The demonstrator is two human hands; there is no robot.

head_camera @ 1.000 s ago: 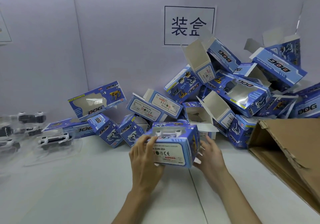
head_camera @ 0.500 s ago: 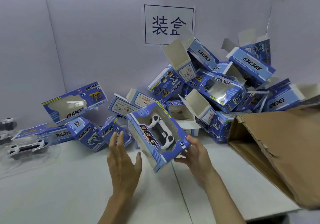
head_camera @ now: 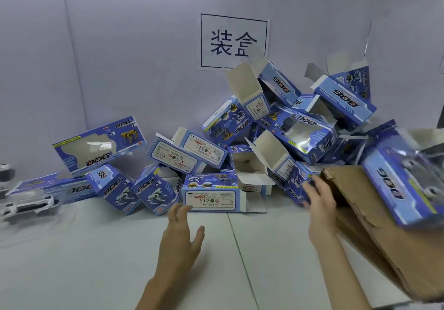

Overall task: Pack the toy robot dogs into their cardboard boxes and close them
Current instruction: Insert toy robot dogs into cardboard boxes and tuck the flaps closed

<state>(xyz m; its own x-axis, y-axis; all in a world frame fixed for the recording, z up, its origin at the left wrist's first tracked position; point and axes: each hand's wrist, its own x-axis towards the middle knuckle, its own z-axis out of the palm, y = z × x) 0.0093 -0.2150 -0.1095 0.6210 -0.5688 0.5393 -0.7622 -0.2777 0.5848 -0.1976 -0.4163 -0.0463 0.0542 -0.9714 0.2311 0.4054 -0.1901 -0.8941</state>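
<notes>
Right now both hands are empty. The left hand (head_camera: 181,237) hangs over the white table (head_camera: 96,261), its fingers straight and spread wide. The right hand (head_camera: 320,206) is just beside the torn edge of the big brown carton (head_camera: 374,242), fingers loose and open. A blurry blue box (head_camera: 403,185) is over that carton at the right, and no hand touches it. A heap of blue boxes (head_camera: 300,132) leans on the wall. A toy dog (head_camera: 28,207) in clear plastic lies far left on the table.
</notes>
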